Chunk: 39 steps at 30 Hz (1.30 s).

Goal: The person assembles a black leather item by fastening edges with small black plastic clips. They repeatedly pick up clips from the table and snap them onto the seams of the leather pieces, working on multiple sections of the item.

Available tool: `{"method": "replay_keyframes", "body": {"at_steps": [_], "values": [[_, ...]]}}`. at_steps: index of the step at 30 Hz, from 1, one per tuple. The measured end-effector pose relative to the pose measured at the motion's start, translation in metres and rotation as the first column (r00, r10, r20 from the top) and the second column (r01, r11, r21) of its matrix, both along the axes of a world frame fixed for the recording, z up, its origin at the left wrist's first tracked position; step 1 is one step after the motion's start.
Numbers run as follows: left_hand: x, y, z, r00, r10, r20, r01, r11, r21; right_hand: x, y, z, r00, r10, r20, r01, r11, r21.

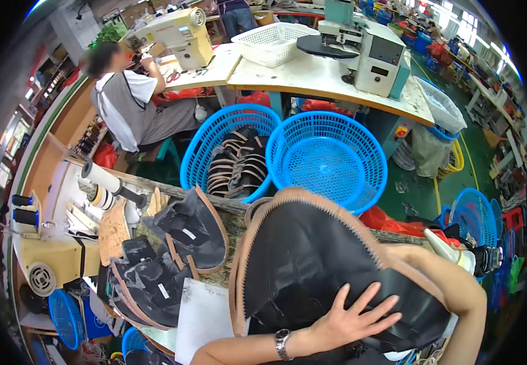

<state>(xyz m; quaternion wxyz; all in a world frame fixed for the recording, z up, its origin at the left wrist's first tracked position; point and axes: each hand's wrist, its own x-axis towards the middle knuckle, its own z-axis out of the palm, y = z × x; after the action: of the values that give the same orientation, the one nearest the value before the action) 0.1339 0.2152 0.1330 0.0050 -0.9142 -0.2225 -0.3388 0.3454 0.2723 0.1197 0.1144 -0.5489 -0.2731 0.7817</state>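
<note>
The head view looked down on a cluttered bench where the person pressed a big black leather piece (pixel 312 267), edged in tan with a saw-toothed trim, against their own front. The left hand (pixel 351 316) lay flat on its lower part, fingers (pixel 367 295) spread wide and straight, gripping nothing, only holding the piece down; a metal wristwatch (pixel 282 344) sat on that wrist. The right arm (pixel 452 286) came in from the right and curved round the piece's far edge, but the right hand was hidden behind the leather, so I could not tell whether its fingers were closed on it. The piece stood near the middle of the view, close to the person, its upper edge just in front of 2 blue baskets: the left basket (pixel 214 131) held a heap of dark cut parts, the right basket (pixel 330 155) looked bare. To the left, a pile of smaller black pieces (pixel 166 261) lay on the bench, beside a pale sheet (pixel 199 316). A white bottle (pixel 449 249) poked up behind the right arm. Farther off, another person (pixel 126 100) sat at a sewing machine (pixel 175 33), and a white basket (pixel 272 42) rested on the long table (pixel 312 76). As I judged it, the piece was being steadied and smoothed; any further move would call for a firm 2-handed hold, since so large and limp a sheet would fold or slide.
</note>
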Motion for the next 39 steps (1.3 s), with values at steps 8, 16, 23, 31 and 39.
{"method": "replay_keyframes", "body": {"at_steps": [8,16,23,31,39], "values": [[0.028,0.145,0.094,0.943,-0.331,0.033,0.303,0.895,0.326,0.049,0.026,0.068,0.964,-0.227,0.142,0.179,0.941,0.286],[0.062,0.311,0.009,0.954,-0.229,-0.193,0.29,0.866,0.408,0.118,0.232,0.03,0.929,-0.277,0.247,0.107,0.836,0.538],[0.136,0.335,-0.176,0.581,-0.298,-0.757,-0.131,0.884,-0.449,0.123,0.276,-0.119,0.664,0.236,0.71,-0.631,0.686,0.362],[0.107,0.141,-0.031,0.771,-0.591,0.237,0.446,0.236,-0.863,0.097,0.22,-0.18,0.295,0.366,0.882,-0.728,0.685,-0.041],[0.059,-0.078,0.047,0.463,-0.373,0.804,0.469,-0.667,-0.579,0.041,0.146,-0.011,0.398,0.011,0.918,-0.846,0.393,0.362]]}}
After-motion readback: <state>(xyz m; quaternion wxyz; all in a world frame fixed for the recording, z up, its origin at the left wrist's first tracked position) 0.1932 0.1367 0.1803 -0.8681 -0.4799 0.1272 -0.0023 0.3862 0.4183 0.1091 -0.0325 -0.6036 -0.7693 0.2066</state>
